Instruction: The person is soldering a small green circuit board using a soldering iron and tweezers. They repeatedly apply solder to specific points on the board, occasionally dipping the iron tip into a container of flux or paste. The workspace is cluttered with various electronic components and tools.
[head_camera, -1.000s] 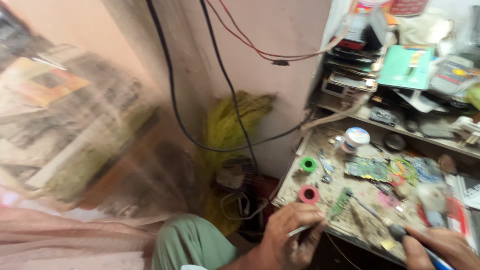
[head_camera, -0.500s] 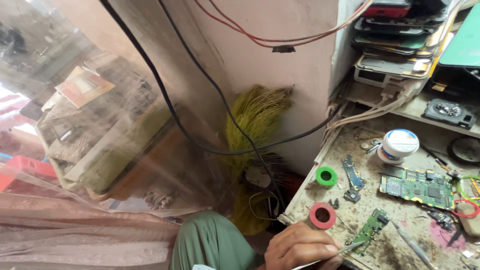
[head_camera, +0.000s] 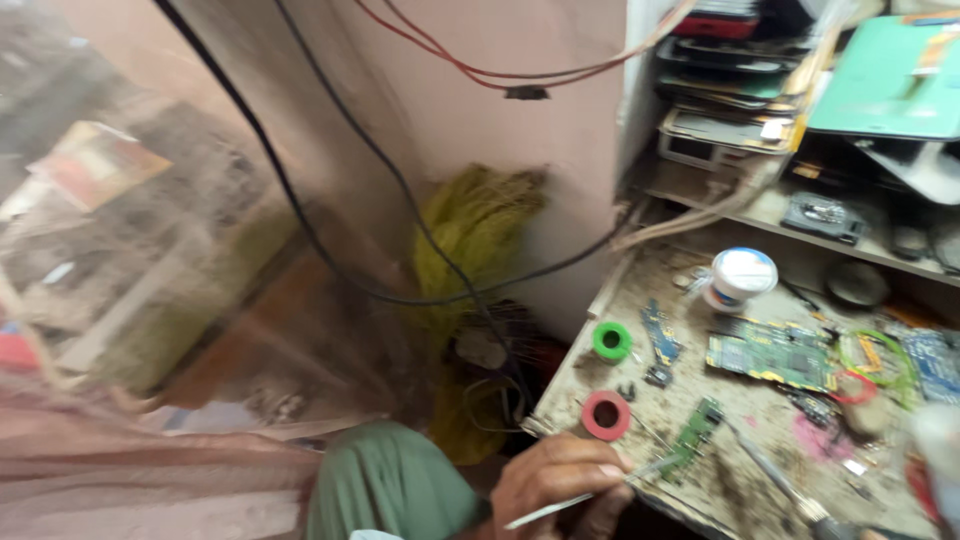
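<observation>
Left hand (head_camera: 555, 482) near the bench's (head_camera: 720, 470) near edge, fingers clamped on thin metal tweezers (head_camera: 590, 492), tips touching a small green circuit strip (head_camera: 693, 432) right of the red spool (head_camera: 605, 414)

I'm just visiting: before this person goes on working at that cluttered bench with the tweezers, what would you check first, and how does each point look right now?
1. Left hand grips the tweezers: ok.
2. Tweezer tips reach the small green circuit board at the bench edge: ok, though the exact contact is blurred.
3. Right hand in view: not ok, it is out of frame.
4. Red tape roll and green tape roll lie apart from the small board: ok.
5. Larger green circuit board lies flat on the bench: ok.
6. Sharp picture for fine work: not ok, motion blur.
</observation>
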